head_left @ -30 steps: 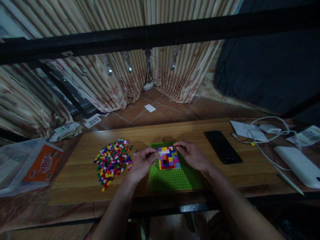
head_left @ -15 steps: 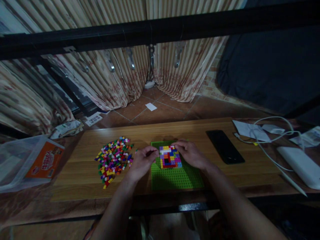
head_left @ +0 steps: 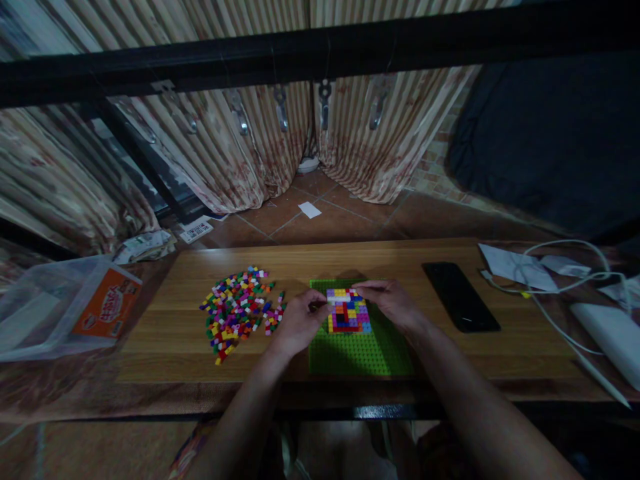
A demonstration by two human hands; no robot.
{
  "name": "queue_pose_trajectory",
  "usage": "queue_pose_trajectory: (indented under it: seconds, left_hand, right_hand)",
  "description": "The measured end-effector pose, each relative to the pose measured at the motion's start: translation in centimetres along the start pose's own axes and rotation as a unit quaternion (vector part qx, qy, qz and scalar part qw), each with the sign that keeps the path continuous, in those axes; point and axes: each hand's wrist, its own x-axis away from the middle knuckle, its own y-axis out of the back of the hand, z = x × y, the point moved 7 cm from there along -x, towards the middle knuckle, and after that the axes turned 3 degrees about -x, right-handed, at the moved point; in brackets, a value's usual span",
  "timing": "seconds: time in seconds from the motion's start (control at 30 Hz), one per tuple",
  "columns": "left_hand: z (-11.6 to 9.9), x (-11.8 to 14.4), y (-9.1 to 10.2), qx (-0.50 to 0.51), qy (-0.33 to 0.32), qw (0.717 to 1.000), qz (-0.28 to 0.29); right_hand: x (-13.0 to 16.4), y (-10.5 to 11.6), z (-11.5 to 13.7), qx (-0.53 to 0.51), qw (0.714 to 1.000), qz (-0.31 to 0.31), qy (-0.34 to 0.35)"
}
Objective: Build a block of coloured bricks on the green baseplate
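A square patch of multicoloured toy bricks is fixed on the upper part of a green studded baseplate. My left hand is closed in a pinch, its fingertips at the patch's upper left edge. Whatever lies between them is too small to make out. At the patch's upper right corner, the thumb and fingers of my right hand come together at the top row; what they grip is hidden. Left of the plate lies a loose heap of small coloured bricks, partly near my left wrist.
A black phone rests right of the baseplate on the wooden board. Farther right are a white cable, papers and a white box-shaped device. A clear plastic bin with an orange label stands at the left.
The view has shifted, moving the scene slightly rightward. My left fingertips have come in to overlap the patch's left edge. My right fingers look straighter and remain at the upper right corner.
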Motion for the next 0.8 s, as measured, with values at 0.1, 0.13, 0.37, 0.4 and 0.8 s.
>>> queue_pose_trajectory:
  seconds: [0.1,0.13,0.37,0.4,0.8]
  left_hand:
    - [0.8,-0.2,-0.2,-0.020,0.004,1.000,-0.018]
    - [1.0,-0.3,-0.2,-0.023,0.005,0.999,-0.022]
    - [0.3,-0.1,0.1,-0.032,-0.021,0.999,-0.001]
    - [0.1,0.0,0.4,-0.035,-0.024,0.999,0.000]
    - [2.3,0.9,14.0,-0.126,0.023,0.977,-0.172]
  right_hand:
    - [-0.1,0.0,-0.1,0.016,1.000,-0.016,0.014]
    - [0.0,-0.1,-0.1,0.023,0.999,-0.019,0.023]
    - [1.1,0.2,-0.4,0.023,0.999,-0.014,0.043]
    - [1.3,0.6,-0.5,0.014,0.999,-0.027,0.034]
    - [1.8,3.1,1.1,0.095,0.984,-0.143,0.041]
